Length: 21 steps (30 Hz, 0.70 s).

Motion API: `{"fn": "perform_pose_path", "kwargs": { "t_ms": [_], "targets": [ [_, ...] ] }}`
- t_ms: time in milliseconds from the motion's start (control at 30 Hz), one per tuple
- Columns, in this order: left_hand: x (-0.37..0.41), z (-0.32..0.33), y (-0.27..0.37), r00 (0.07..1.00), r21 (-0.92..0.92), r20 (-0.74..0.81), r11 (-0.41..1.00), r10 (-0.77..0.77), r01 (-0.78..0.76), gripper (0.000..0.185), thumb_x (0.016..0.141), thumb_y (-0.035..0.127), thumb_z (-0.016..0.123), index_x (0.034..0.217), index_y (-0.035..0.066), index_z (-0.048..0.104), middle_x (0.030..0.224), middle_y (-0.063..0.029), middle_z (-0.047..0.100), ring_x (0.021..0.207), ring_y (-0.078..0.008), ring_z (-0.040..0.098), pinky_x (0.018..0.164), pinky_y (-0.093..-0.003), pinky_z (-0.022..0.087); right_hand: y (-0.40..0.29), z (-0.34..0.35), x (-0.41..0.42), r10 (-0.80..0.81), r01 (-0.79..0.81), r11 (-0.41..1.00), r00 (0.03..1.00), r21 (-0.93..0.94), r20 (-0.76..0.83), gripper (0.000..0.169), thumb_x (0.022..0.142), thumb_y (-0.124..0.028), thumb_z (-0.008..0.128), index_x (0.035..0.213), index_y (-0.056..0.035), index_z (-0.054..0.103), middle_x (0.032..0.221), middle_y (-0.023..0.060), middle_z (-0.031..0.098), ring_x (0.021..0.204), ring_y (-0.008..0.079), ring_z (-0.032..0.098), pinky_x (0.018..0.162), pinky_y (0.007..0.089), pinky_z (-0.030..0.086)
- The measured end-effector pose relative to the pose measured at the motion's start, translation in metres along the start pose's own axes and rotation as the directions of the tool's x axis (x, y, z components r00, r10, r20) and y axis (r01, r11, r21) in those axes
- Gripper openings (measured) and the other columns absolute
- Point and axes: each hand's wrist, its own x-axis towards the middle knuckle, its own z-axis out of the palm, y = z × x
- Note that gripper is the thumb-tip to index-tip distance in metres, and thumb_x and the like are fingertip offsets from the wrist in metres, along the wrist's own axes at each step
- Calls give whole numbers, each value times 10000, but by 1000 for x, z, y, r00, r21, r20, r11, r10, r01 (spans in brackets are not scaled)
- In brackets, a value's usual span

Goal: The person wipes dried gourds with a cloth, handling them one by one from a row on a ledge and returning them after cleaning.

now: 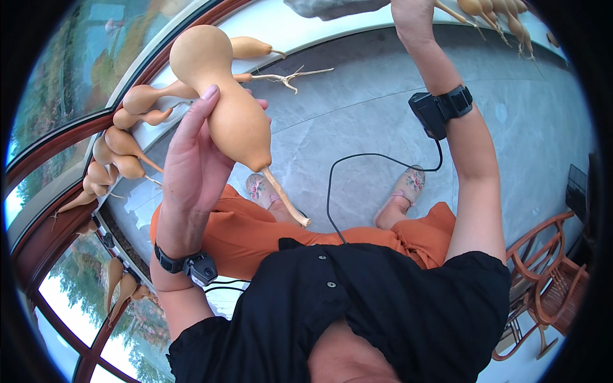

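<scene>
A large dried bottle gourd [242,112] is held in my left hand [194,158]. My thumb lies across its narrow waist and the fingers wrap behind. Its round smaller bulb points up and away, while the woody stem [287,196] slants down toward my knees. At the top edge my right hand [413,16] is cut off by the picture's rim, so its fingers cannot be seen. Just right of it a gourd's stem [452,12] sticks out over the white sill, and to its left lies a grey object [335,7], perhaps stone or cloth.
Several gourds [143,98] line the white windowsill [282,28] along the red-brown window frame. More gourds [495,12] lie at the upper right. A black cable [330,186] loops from my right wrist device [431,115]. A wooden chair [546,282] stands at the right.
</scene>
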Motion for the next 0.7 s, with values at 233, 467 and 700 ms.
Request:
{"fn": "perform_pose_path", "kwargs": {
  "t_ms": [233,467,700],
  "targets": [
    [-2,3,2,999,-29,-48,999,-16,14,537,1031,360,496,1389,-33,414,1179,-218,624,1108,-267,630,964,-410,502,39,26,-42,-179,558,626,783,-545,595,545,819,-276,721,1322,-105,599,1359,225,494,1264,414,431,1066,478,382],
    [24,2,4,997,-6,-49,999,-52,52,518,1022,375,522,1343,-24,438,1176,-210,628,1094,-266,640,960,-406,506,93,67,-51,-108,845,316,484,-431,868,452,952,-529,550,1396,-445,537,1578,-80,365,1426,201,342,1149,446,257],
    [57,-8,5,992,-36,-113,998,-60,56,515,1049,338,445,1346,-82,433,1218,-227,614,1066,-287,648,943,-402,526,87,62,-57,-94,891,321,367,-321,926,557,916,-458,590,1452,-367,475,1588,-87,344,1451,183,316,1183,399,254]
  ]
}}
